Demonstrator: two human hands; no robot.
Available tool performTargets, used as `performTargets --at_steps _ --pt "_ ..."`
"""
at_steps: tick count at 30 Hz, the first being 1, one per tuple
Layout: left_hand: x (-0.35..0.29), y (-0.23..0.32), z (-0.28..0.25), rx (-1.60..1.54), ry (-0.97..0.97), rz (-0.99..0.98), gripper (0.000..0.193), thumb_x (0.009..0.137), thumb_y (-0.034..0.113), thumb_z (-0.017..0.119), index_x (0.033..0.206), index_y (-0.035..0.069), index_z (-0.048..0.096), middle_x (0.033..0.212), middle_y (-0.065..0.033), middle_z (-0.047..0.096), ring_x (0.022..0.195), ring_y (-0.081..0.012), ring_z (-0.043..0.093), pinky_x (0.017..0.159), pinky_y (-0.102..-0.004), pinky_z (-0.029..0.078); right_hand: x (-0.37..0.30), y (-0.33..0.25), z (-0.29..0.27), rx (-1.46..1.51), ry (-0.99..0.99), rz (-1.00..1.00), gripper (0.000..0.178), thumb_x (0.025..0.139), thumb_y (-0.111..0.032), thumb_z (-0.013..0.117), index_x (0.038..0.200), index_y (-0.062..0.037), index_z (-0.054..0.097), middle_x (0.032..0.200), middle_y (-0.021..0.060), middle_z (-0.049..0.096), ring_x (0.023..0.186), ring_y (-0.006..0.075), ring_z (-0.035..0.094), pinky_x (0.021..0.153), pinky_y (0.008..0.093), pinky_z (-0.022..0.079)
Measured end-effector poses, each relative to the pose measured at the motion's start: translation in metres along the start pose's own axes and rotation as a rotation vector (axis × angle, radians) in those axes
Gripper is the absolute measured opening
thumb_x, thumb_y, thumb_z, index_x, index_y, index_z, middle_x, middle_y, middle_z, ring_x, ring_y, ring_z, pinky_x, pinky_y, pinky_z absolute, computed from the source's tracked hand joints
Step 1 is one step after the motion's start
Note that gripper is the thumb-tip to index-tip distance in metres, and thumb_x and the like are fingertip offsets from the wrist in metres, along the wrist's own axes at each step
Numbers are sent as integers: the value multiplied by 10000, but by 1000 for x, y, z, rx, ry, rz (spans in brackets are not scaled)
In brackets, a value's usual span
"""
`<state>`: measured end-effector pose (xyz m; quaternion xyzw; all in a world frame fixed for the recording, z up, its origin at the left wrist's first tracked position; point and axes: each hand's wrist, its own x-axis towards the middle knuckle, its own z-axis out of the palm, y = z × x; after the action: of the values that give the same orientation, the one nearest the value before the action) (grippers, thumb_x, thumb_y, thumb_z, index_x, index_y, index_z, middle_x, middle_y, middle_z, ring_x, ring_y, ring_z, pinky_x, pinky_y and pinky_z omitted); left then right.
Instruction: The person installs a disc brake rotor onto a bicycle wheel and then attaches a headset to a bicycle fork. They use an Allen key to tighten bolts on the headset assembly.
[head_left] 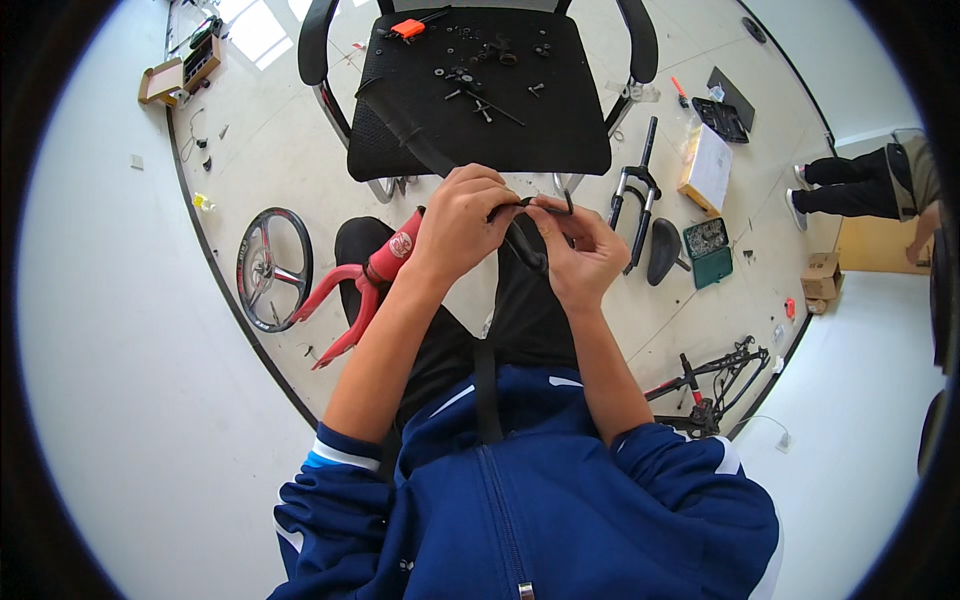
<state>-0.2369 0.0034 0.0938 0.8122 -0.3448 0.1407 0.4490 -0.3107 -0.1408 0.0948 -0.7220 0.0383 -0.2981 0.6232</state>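
Note:
My left hand (462, 228) is closed round a long black bar that looks like a bicycle handlebar (415, 140). One end of it reaches over the chair seat, and a thicker dark end (527, 250) hangs below my hands. Close beside it, my right hand (582, 252) pinches a thin black L-shaped hex key (569, 198), its bent end sticking up above the fingers. The two hands' fingertips nearly meet; what lies between them is mostly hidden. A red bicycle fork (362, 283) rests against my left thigh, below my left forearm.
Ahead stands a black office chair (400, 150) strewn with small bolts, washers and an orange-handled tool (408, 29). A wheel (275, 270) lies left; a black fork (636, 195), saddle (664, 250), green toolbox (710, 268) and bicycle frame (705, 400) lie right. Another person (860, 185) stands far right.

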Motion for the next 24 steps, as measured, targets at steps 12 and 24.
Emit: performTargets --at_steps 12,24 --pt "7 10 -14 -184 -107 -25 255 713 -36 753 964 4 746 956 -134 725 963 -286 670 884 -366 531 8 0 -9 -74 -126 -90 184 793 17 748 977 8 744 923 100 756 839 156 723 779 259 550" --pt "11 -1 -8 -188 -108 32 184 696 -49 761 872 -4 736 801 -121 710 809 -267 695 956 -393 529 2 -12 4 138 38 198 243 821 34 765 1060 49 721 973 147 741 852 203 734 798 276 587"
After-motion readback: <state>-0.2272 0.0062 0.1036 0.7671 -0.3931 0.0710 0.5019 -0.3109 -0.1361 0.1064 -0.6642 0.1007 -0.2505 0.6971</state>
